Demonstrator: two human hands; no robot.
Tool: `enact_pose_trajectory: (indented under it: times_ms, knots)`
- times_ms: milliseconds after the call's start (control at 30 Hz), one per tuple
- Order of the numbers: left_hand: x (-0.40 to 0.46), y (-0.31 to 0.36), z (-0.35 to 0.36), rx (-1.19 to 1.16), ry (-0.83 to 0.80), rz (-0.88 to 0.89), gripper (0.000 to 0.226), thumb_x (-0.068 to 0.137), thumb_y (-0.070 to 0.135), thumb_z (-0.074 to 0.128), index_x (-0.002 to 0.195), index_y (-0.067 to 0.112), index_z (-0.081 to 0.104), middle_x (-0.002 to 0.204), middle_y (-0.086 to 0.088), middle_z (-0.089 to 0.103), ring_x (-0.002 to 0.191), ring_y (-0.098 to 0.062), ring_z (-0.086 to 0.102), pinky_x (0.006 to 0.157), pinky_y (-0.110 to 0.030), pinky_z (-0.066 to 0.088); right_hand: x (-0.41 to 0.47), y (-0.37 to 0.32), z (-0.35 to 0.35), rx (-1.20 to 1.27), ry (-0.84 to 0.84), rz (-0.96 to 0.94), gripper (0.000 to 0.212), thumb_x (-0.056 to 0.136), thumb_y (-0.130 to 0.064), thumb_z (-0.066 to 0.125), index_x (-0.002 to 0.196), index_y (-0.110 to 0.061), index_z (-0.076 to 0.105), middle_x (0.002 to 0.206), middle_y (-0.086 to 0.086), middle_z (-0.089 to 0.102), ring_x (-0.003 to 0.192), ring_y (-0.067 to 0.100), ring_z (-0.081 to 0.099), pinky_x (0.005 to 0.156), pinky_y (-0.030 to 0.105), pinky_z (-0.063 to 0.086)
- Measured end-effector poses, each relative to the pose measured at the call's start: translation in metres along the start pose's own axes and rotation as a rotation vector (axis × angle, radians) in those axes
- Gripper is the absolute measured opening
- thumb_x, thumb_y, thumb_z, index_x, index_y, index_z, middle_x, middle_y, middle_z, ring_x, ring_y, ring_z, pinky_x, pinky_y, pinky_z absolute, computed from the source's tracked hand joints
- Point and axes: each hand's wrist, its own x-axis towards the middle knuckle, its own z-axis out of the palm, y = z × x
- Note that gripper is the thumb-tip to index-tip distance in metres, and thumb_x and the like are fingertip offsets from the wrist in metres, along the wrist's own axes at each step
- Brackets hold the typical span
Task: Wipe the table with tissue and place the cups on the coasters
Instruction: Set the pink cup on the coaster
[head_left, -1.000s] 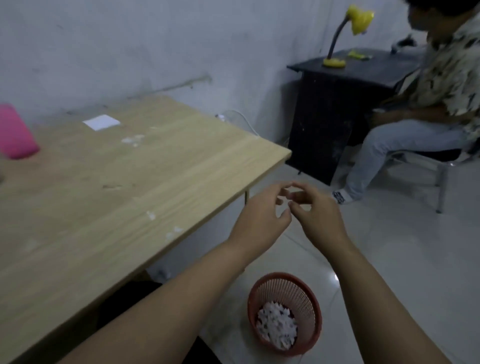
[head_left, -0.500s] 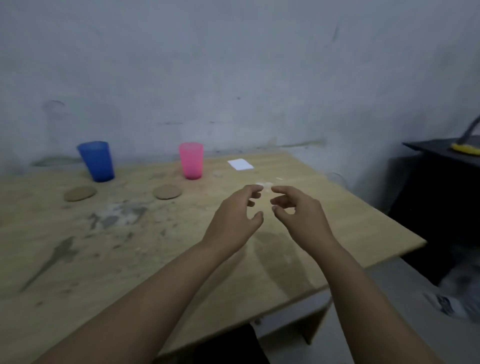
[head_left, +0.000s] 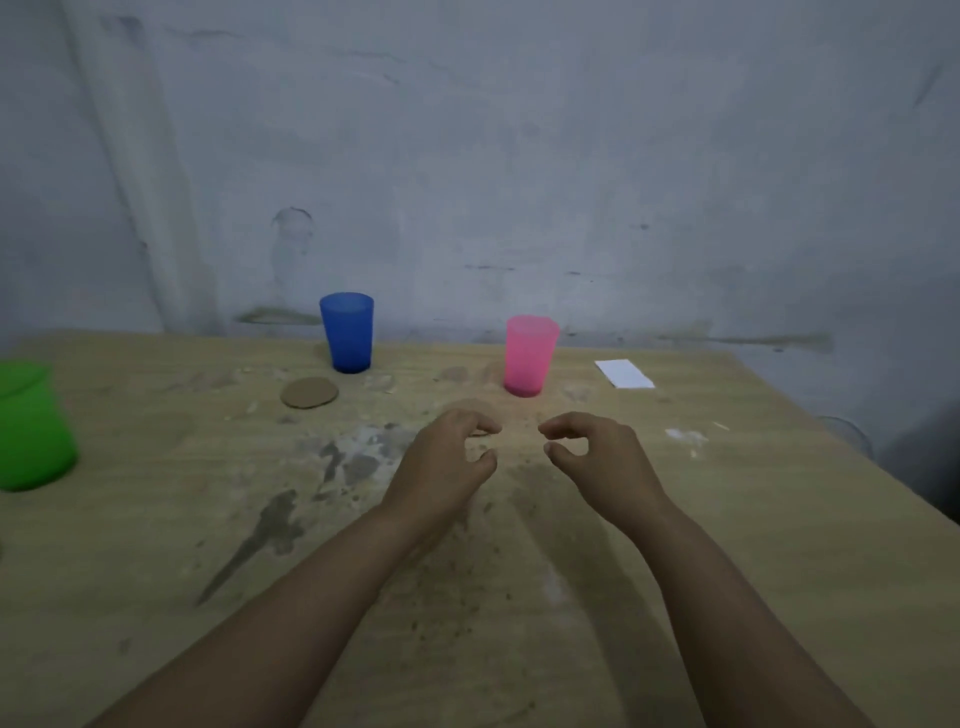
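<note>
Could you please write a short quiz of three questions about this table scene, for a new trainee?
1. True or false: the blue cup stands on the round coaster.
2. Which cup is nearest the white paper? A) green cup B) blue cup C) pink cup
3. Fill in: the left hand and right hand hold ____.

Key
1. False: it stands behind the coaster, on the table.
2. C
3. nothing; fingers loosely curled above the stained table.
</note>
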Motion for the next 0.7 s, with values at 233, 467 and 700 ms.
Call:
enact_pose_trajectory:
  times_ms: [233,467,700]
  knots:
    - [0.043,-0.036,0.017,0.063,0.062,-0.114,0.026,0.077,0.019,0.057,0.1,0.028,0.064,0.1,0.016,0.054,0.094,-0.004,0.05,0.074,-0.016,0.038,0.05,0.023,0.029,-0.001,-0.031,0.055,0.022,0.083,-0.012,0.063,0.103,-0.018,0.07,0.109,-0.004,0.069,0.094,0.001,0.052,0.074,0.007,0.03]
    - [0.075,-0.071,0.028,0.107,-0.03,-0.105,0.048,0.072,0.043,0.069,0.117,0.031,0.057,0.119,0.014,0.051,0.11,-0.005,0.048,0.094,-0.029,0.041,0.096,0.049,0.057,0.128,0.141,0.176,0.034,0.08,-0.008,0.062,0.112,-0.02,0.066,0.104,-0.003,0.066,0.1,0.013,0.058,0.079,0.021,0.037]
    - [0.093,-0.084,0.037,0.146,-0.149,-0.061,0.078,0.064,0.062,0.071,0.134,0.042,0.042,0.144,0.019,0.033,0.121,0.01,0.022,0.102,-0.021,0.021,0.129,0.068,0.08,0.276,0.354,0.233,0.049,0.078,-0.013,0.067,0.123,-0.023,0.052,0.112,-0.008,0.058,0.095,0.01,0.053,0.074,0.025,0.04]
